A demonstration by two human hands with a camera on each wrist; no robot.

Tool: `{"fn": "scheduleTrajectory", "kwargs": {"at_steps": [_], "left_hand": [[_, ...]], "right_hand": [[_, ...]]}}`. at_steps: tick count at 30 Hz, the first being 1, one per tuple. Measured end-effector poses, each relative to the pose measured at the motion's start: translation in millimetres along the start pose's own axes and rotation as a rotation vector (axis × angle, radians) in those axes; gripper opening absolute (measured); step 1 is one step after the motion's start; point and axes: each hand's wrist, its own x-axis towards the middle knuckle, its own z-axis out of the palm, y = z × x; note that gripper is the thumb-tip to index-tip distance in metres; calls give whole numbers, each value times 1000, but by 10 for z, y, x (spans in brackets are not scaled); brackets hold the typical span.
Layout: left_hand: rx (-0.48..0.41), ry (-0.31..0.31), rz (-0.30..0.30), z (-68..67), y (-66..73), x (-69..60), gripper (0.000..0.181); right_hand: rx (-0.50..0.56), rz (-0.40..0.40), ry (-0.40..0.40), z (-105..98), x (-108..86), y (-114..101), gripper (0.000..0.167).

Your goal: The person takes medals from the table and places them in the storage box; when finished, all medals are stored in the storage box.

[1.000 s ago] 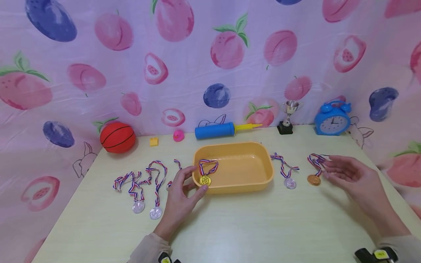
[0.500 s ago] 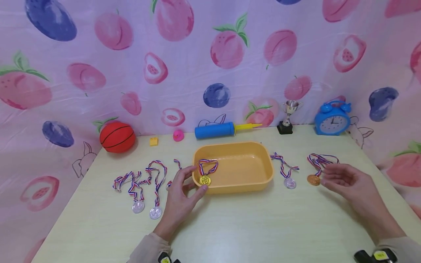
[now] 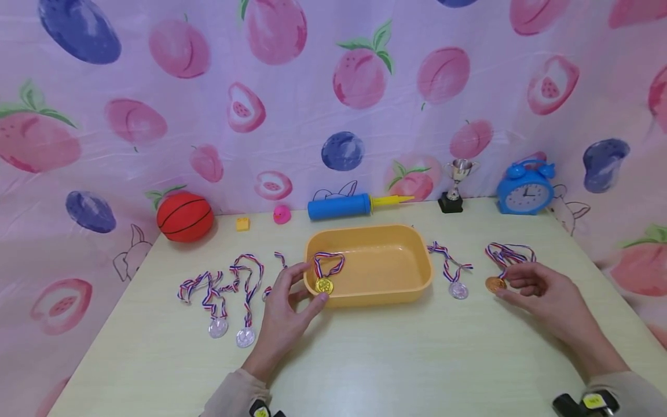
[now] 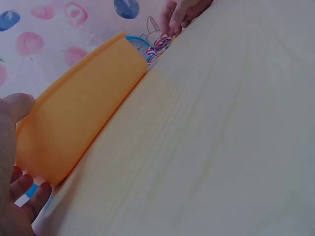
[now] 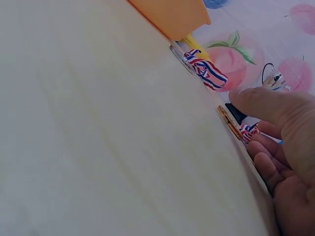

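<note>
Head view: the left hand grips the near left corner of an orange-yellow tray, its thumb at the front rim and its fingers bent round the left end. Left wrist view shows that end of the tray between thumb and fingers. Inside the tray, at its left end, lies a gold medal with its striped ribbon looped behind it.

To the right, the right hand is at a bronze medal lying on the bench. Thumb and fingers stand apart with a gap between them; I cannot tell whether the fingertips touch the medal or its ribbon, bunched just behind it. Between the bronze medal and the tray lies a silver medal, its ribbon running up beside the tray's right end.

Left of the left hand lie two more silver medals, the left one and the right one, their ribbons tangled behind; another striped ribbon is partly hidden by the hand.

Along the back, from left, sit a red toy basketball, a yellow block, a pink toy duck, a blue hand pump with a yellow nozzle, a silver trophy cup and a blue alarm clock, before a fruit-print cloth.
</note>
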Motion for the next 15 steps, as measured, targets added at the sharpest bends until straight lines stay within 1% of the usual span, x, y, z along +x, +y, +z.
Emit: {"fn": "scheduleTrajectory", "kwargs": {"at_steps": [5,11,15], "left_hand": [[-5,-5,8,-13,-7,1,70],[-9,-8,15,-17,1,-1,70],[-10,-4,14,-15,12,-7,69]], "right_hand": [[-80,25,-12,31,32,-25,63],[-144,24,-16,45,50,-25,61],[-173,3,-24,58,66,-40,57]]}}
